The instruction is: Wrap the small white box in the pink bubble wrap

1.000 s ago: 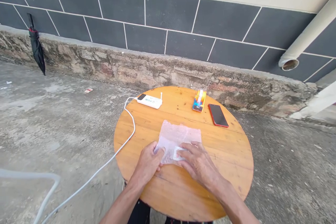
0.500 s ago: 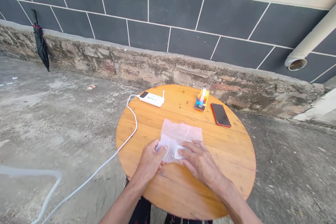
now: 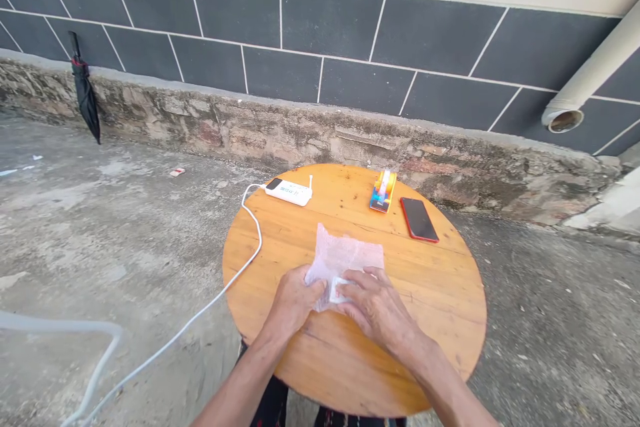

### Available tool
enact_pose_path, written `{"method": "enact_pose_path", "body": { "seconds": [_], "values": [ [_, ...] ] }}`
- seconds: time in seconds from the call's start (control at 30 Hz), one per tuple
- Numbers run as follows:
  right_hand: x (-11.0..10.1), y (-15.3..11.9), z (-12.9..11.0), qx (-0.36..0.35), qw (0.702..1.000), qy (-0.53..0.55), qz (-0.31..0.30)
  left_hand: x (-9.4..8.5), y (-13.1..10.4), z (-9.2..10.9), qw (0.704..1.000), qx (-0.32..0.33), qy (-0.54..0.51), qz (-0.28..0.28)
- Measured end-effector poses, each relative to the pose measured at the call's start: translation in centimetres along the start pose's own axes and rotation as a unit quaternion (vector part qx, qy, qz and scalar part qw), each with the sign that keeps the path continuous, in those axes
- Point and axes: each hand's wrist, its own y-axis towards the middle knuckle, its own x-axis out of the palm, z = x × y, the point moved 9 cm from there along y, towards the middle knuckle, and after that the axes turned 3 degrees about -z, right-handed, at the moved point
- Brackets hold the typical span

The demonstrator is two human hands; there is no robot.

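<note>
A pinkish, translucent sheet of bubble wrap (image 3: 345,250) lies on the round wooden table in front of me. On its near part rests a small white flat box (image 3: 337,289), partly covered by my fingers. My left hand (image 3: 297,297) pinches the left edge of the wrap between thumb and fingers, just beside the box. My right hand (image 3: 375,303) grips the box from the right, fingers bent over its top and thumb at the near side. The box's right part is hidden under that hand.
On the wooden table (image 3: 435,307) stand a white power strip (image 3: 290,192) with its cord (image 3: 220,291) running off left, a tape dispenser (image 3: 383,191) and a red-edged phone (image 3: 419,219). A black umbrella (image 3: 86,93) leans at the wall; a pipe (image 3: 590,80) comes down at right.
My left hand has shifted slightly right with the wrap's left edge, closer to the box. More of the white box shows uncovered. The view has tilted a little.
</note>
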Motion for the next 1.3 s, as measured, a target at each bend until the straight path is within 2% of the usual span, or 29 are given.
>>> {"method": "enact_pose_path", "body": {
  "seconds": [0.23,0.53,0.73,0.83,1.07,1.3],
  "values": [
    [0.1,0.3,-0.2,0.011,1.0,-0.003,-0.002,-0.1,0.0,1.2,0.996,0.027,0.067,0.059],
    [0.4,0.0,0.0,0.018,1.0,0.016,-0.001,1.6,-0.4,1.1,1.0,0.013,0.012,0.001],
    [0.3,0.1,0.0,0.017,1.0,0.017,-0.004,0.5,-1.1,2.7,0.992,0.052,0.087,0.08],
    [0.2,0.1,0.0,0.015,0.999,0.027,-0.012,0.6,-1.3,3.4,0.987,0.077,0.105,0.092],
    [0.3,-0.2,1.1,0.062,0.995,0.074,0.011,1.5,-2.4,4.5,0.986,0.131,0.103,0.001],
    [0.8,-0.8,2.0,0.072,0.992,0.106,0.022,1.8,-3.5,5.0,0.975,0.186,0.117,-0.041]
  ]
}}
